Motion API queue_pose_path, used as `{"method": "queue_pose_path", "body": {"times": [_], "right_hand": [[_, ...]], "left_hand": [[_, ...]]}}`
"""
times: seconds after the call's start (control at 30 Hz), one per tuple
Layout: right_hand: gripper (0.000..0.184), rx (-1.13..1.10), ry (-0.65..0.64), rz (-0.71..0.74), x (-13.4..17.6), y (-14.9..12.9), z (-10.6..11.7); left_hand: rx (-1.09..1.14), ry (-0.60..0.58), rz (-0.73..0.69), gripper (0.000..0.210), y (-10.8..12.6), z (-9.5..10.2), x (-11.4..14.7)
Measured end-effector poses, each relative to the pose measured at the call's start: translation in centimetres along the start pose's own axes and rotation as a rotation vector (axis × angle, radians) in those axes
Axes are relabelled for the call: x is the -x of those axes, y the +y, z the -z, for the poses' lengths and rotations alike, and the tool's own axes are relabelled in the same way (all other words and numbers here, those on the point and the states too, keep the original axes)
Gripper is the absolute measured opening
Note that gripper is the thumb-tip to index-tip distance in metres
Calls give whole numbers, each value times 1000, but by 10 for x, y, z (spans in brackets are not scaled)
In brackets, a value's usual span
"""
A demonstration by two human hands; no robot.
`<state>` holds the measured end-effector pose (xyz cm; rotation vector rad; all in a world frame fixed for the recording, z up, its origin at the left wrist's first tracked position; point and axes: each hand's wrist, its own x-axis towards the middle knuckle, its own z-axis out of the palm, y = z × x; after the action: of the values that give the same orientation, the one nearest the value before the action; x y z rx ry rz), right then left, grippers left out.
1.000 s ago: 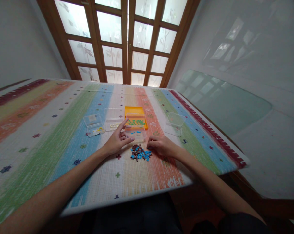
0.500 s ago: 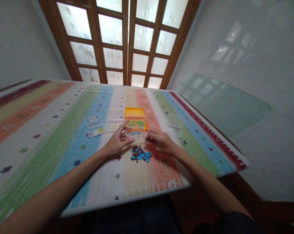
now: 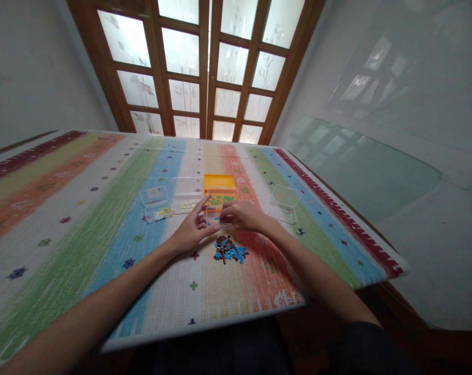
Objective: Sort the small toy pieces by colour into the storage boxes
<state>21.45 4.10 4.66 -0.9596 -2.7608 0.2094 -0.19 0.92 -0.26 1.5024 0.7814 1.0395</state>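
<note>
My left hand (image 3: 193, 227) rests at the left front corner of a small clear plastic box (image 3: 210, 210), with index finger and thumb spread apart. Over that box is my right hand (image 3: 241, 214), fingertips pinched on a small blue tile, mostly hidden by the fingers. A blue piece shows inside the box; the hand covers much of the rest. Nearer to me lies a pile of small brown and blue tiles (image 3: 230, 251) on the cloth. Right behind the box, green tiles (image 3: 220, 199) lie in a clear box with an orange tray (image 3: 219, 180) behind.
To the left stand an open clear box with white pieces (image 3: 188, 207) and another with yellow pieces (image 3: 164, 212). An open clear box (image 3: 285, 211) sits to the right. A striped tablecloth (image 3: 153, 291) covers the table; wooden glazed doors (image 3: 205, 78) stand beyond it.
My right hand has moved left, from the right side of the small clear box to over it, fingers still pinched. My left hand keeps its place by the box. The view has shifted slightly.
</note>
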Motion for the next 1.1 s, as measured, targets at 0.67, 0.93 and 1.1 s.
{"method": "queue_pose_path", "body": {"times": [0.67, 0.93, 1.1], "right_hand": [[17, -184, 348, 20, 46, -2, 12], [14, -215, -79, 36, 61, -15, 3], [15, -96, -141, -55, 57, -20, -8]], "left_hand": [[-20, 34, 32, 99, -2, 1, -2], [-30, 45, 32, 98, -2, 2, -2], [-35, 46, 33, 98, -2, 2, -1]]}}
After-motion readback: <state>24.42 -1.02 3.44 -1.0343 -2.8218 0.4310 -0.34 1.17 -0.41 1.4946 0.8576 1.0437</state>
